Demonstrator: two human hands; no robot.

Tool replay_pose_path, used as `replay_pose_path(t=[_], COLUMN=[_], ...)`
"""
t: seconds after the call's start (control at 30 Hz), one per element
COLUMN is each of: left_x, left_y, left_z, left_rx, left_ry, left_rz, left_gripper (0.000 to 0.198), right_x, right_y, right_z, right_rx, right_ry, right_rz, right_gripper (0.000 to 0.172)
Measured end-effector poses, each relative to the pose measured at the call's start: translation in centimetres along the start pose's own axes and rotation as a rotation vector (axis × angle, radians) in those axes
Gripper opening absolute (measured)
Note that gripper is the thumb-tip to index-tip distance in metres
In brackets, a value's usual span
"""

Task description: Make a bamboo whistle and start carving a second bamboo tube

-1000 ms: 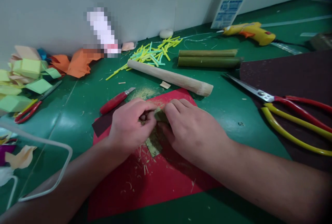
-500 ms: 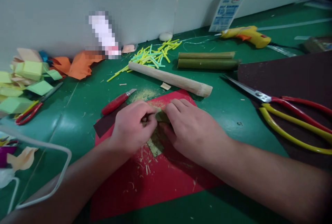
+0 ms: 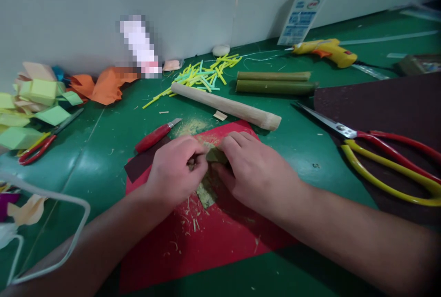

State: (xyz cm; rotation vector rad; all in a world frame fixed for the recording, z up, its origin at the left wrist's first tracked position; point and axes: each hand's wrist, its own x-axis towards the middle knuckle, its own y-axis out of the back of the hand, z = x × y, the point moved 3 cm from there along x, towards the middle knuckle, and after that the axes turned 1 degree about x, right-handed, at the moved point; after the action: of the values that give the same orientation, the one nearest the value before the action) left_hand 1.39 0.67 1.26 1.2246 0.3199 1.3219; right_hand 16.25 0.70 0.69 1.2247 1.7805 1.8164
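Green piece [image 3: 215,155], small and dull, sat between the two hands, just left of the right hand's [image 3: 260,168] fingertips and against the left hand's [image 3: 177,166]. The right hand was clamped on it, thumb below and bent fingers above. The left hand was curled nearly into a fist, thumb against the bent fingers, touching the piece's near edge; whether it also gripped the piece, I could not tell.

Below both hands, a powdery green strip [image 3: 206,193] lay on the red sheet [image 3: 179,260], among pale shavings. Beyond the left hand, a red-handled knife [image 3: 151,142] rested by a dark strip [image 3: 142,165].

Fingers hid both ends of the piece, and its material was hard to make out. Shadow dimmed the sheet under the right hand.
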Motion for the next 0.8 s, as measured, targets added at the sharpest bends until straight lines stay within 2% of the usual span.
replay_pose_path(t=[0.17,0.27,0.4,0.6,0.8], left_x=[0.50,0.39,-0.33,0.04,-0.32], left_y=[0.09,0.33,0.50,0.46,0.38], left_z=[-0.07,-0.04,-0.12,-0.75,-0.73], left_rx=[-0.010,-0.023,-0.042,-0.236,-0.302], left_ry=[-0.020,-0.004,0.060,0.237,0.271], left_rz=[0.046,0.047,-0.004,0.093,-0.004], left_gripper=[0.012,0.012,0.012,0.016,0.012], right_x=[-0.02,-0.08,-0.08,0.07,0.09], right_y=[0.11,0.00,-0.16,0.13,0.11], right_z=[-0.06,0.13,0.37,0.60,0.89], right_rx=[-0.019,0.002,0.048,0.106,0.099], right_ry=[0.031,-0.005,-0.029,-0.070,-0.047], right_rz=[0.007,0.003,-0.013,-0.066,-0.072], right_gripper=[0.009,0.008,0.005,0.010,0.012])
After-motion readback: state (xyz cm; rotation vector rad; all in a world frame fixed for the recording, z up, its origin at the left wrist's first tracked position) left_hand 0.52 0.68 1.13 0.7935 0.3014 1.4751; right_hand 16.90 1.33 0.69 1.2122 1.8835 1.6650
